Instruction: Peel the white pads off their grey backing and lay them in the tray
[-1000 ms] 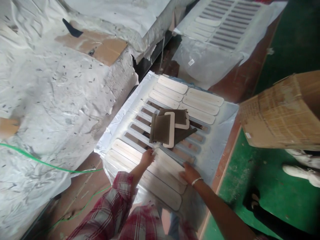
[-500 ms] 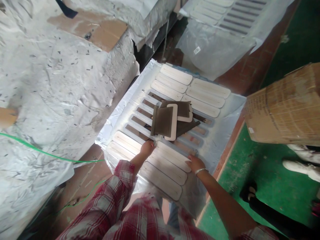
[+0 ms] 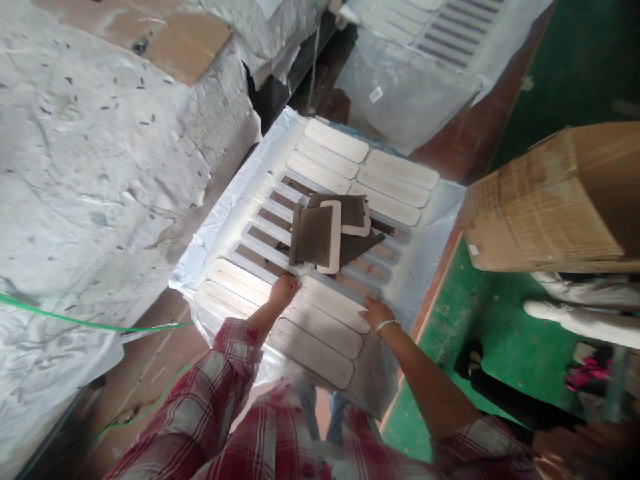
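My left hand (image 3: 283, 291) is closed at the left end of a long white strip with rounded ends (image 3: 334, 301), its fingertips pinched there. At the strip's right end, my right hand (image 3: 380, 316), with a bracelet on the wrist, has thumb and fingers closed on the edge. The strip lies among others in rows on a board covered with pale sheeting (image 3: 425, 267). Beyond my hands, dark rounded slots (image 3: 263, 259) show bare between the strips. Across them lies a loose pile of brown fabric-like pieces (image 3: 313, 235), some with a white rounded band (image 3: 330, 243) along one end.
On the left stands a large surface under crumpled, stained white sheeting (image 3: 125, 147), with cardboard (image 3: 185, 43) on it. A cardboard box (image 3: 540, 200) is at the right, near another person's white shoes (image 3: 550, 311). A second board of strips (image 3: 410, 20) stands behind. A green cord (image 3: 90, 321) hangs at the left.
The whole view has shifted, so the board and my hands appear slightly further left and higher. Both hands stay at the same strip's ends. The pile has not moved on the board.
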`<act>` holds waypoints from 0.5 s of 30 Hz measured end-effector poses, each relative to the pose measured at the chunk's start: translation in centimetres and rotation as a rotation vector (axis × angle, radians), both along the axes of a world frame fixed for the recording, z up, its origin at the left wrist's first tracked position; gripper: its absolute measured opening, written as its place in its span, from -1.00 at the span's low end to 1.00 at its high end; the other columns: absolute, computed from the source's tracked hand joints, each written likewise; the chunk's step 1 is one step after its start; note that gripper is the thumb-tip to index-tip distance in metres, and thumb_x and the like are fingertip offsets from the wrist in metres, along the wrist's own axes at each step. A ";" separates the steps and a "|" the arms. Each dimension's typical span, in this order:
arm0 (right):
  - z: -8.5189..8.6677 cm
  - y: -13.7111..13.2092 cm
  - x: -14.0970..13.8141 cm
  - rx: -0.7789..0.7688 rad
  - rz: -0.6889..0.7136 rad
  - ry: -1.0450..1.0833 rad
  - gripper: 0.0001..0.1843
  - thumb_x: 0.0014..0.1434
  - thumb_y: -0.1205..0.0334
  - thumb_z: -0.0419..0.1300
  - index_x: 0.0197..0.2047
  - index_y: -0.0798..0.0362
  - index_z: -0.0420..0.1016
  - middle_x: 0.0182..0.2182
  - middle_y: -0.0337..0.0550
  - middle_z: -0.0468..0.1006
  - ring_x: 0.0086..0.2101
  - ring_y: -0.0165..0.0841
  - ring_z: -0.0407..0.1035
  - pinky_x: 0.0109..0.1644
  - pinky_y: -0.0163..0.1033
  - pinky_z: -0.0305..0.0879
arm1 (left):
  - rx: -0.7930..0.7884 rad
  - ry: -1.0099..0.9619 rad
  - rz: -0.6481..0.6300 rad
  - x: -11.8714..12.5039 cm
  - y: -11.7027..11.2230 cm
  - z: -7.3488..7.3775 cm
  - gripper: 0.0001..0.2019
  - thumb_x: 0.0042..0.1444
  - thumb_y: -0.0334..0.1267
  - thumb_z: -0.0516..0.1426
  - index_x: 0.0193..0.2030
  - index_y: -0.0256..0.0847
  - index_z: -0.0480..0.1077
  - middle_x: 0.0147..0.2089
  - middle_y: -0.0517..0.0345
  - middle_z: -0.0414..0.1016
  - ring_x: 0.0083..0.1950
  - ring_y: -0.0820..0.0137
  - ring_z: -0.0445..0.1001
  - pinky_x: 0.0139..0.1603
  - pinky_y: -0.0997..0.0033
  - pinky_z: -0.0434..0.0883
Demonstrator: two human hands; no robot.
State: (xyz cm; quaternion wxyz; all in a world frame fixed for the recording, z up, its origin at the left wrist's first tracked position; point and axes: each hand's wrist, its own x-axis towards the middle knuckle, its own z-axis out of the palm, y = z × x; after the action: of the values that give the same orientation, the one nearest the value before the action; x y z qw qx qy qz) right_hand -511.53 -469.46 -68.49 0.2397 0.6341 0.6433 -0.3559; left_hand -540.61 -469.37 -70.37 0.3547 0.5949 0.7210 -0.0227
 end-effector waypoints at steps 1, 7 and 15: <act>0.0 0.1 0.0 -0.005 -0.002 0.002 -0.76 0.09 0.23 0.14 -0.17 0.16 0.40 -0.23 -0.04 0.48 -0.21 -0.32 0.35 -0.20 -0.32 0.15 | -0.001 -0.006 -0.006 -0.1 0.1 0.0 -0.82 0.09 -0.22 0.08 -0.37 -0.29 0.42 -0.28 0.03 0.42 -0.26 0.37 0.39 -0.26 0.45 0.30; -0.6 0.4 0.0 -0.009 0.013 0.036 -0.81 0.09 0.25 0.13 -0.23 0.16 0.39 -0.30 -0.08 0.47 -0.28 -0.35 0.36 -0.23 -0.31 0.16 | 0.001 -0.027 -0.038 -0.2 0.4 0.7 -0.81 0.10 -0.22 0.07 -0.34 -0.30 0.43 -0.23 0.00 0.41 -0.27 0.37 0.39 -0.27 0.45 0.31; -0.6 0.5 -0.2 -0.012 0.039 0.021 -0.81 0.09 0.24 0.13 -0.24 0.17 0.38 -0.31 -0.09 0.46 -0.30 -0.37 0.33 -0.25 -0.32 0.12 | 0.044 -0.087 -0.088 -0.8 0.2 0.5 -0.83 0.13 -0.23 0.06 -0.36 -0.27 0.40 -0.25 0.08 0.38 -0.23 0.43 0.37 -0.23 0.52 0.30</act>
State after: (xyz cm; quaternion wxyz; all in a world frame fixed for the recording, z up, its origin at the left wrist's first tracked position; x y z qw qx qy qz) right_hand -511.71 -468.94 -69.12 0.2433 0.6163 0.6558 -0.3617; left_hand -541.41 -469.15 -69.88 0.3712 0.6341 0.6783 0.0033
